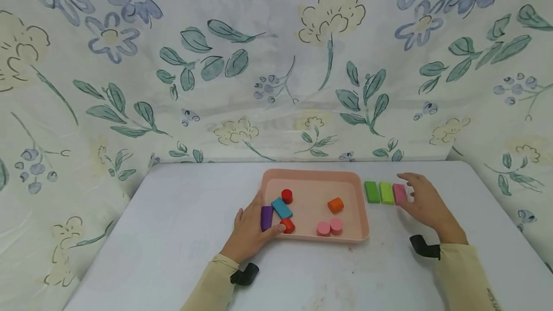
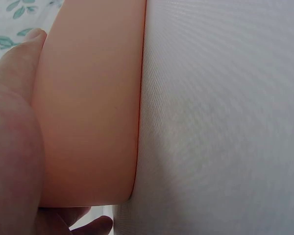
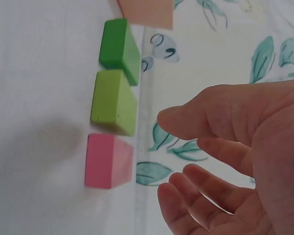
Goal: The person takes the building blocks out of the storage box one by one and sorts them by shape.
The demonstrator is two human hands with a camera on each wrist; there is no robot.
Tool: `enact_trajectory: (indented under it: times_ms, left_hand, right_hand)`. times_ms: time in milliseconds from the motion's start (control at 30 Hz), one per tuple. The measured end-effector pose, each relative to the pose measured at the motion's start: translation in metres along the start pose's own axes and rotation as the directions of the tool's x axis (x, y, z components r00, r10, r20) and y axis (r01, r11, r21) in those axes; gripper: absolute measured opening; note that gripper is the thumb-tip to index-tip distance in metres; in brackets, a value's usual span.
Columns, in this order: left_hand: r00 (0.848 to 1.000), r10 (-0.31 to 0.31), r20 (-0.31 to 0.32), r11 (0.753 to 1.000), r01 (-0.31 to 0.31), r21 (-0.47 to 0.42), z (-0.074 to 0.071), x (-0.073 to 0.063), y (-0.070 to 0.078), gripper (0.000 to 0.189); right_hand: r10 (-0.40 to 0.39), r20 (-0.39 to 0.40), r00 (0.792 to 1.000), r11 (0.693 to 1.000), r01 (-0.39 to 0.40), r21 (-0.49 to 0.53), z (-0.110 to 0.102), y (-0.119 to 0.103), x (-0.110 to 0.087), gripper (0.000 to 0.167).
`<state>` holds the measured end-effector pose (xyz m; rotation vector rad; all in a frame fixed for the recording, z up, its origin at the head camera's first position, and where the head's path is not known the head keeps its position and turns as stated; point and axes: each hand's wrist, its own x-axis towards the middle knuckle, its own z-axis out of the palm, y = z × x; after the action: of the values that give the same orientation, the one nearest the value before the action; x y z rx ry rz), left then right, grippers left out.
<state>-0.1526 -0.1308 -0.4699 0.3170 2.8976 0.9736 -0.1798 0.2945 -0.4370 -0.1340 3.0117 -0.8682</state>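
Observation:
My left hand [image 1: 247, 230] holds the pale pink tray [image 1: 308, 191] by its near left corner, the thumb at the front rim and the fingers along the left side. In the left wrist view, the hand lies against the tray's wall [image 2: 90, 112]. My right hand [image 1: 425, 203] hovers by the pink block [image 1: 400, 194], fingers spread and nothing between them. In the right wrist view, a gap shows between that hand [image 3: 225, 147] and the pink block [image 3: 105, 161]. Left of this block stand a lime block [image 1: 386, 193] and a green block [image 1: 372, 192], forming a row.
Inside the tray are a purple block [image 1: 267, 218], a blue block [image 1: 282, 209], a red cylinder [image 1: 287, 196], another red piece [image 1: 287, 225], an orange piece [image 1: 335, 205] and two pink cylinders [image 1: 330, 228]. A white table [image 1: 181, 205] carries everything; a floral cloth [image 1: 276, 61] hangs behind.

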Motion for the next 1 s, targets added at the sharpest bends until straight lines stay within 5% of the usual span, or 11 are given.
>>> enact_trajectory:
  times_ms: [433, 700, 1000]
  left_hand:
    - [1.0, -0.001, -0.001, 1.0, 0.001, -0.009, 0.002, -0.001, 0.0, 0.11]
    - [1.0, 0.007, -0.004, 1.0, -0.007, -0.002, 0.002, -0.002, -0.001, 0.109]
    - [1.0, 0.0, 0.007, 1.0, 0.0, 0.007, 0.0, -0.001, 0.0, 0.109]
  right_hand:
    - [-0.104, -0.053, 0.993, 0.994, 0.105, 0.015, 0.009, -0.037, -0.006, 0.061]
    - [-0.077, -0.029, 0.997, 0.997, 0.077, 0.005, 0.025, -0.059, -0.009, 0.069]
    - [-0.142, -0.033, 0.989, 0.989, 0.143, 0.023, 0.037, -0.075, -0.011, 0.067]
